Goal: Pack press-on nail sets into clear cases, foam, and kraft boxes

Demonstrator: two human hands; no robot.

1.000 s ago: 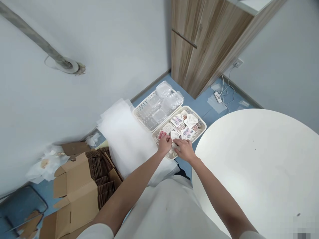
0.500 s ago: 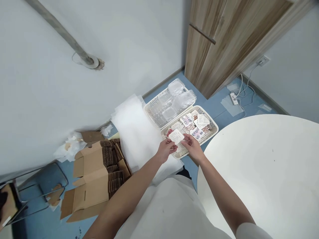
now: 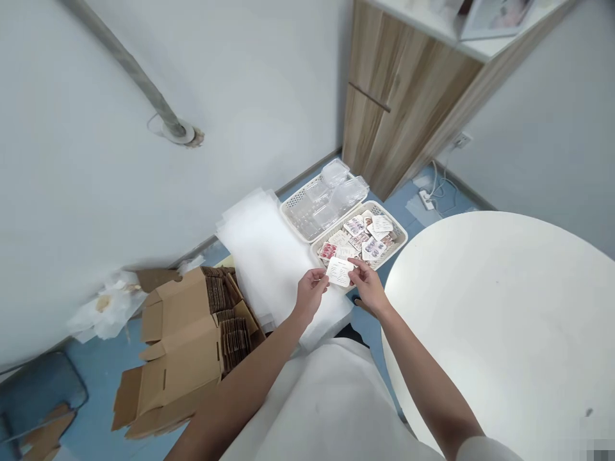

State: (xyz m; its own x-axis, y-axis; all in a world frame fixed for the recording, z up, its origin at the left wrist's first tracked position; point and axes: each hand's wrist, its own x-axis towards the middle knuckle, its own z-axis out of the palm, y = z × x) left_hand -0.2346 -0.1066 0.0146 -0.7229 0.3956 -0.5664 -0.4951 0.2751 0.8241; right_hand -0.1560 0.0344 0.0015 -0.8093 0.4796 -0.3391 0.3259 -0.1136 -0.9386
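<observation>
Between my two hands is a white printed card (image 3: 339, 272) with rounded corners, its lines of text facing me. My left hand (image 3: 311, 291) pinches its left edge. On the other side, my right hand (image 3: 366, 283) grips the right edge with thumb and fingers. Just beyond sits a cream plastic basket (image 3: 402, 238) holding many loose cards (image 3: 373, 248), some with pictures of nails and some with text. Beside it, a second basket (image 3: 289, 203) contains clear plastic boxes (image 3: 346, 192).
White foam sheets (image 3: 269, 256) are stacked left of the baskets. Flattened cardboard boxes (image 3: 185, 346) stand at the lower left. A round white table (image 3: 504, 320) fills the right side. A wooden cabinet (image 3: 384, 96) and a power strip (image 3: 426, 200) are at the back.
The view has tilted up, showing the cabinet's top. Both hands still hold the card, which is now nearer my body and turned more upright. My left fingers have shifted to its left edge.
</observation>
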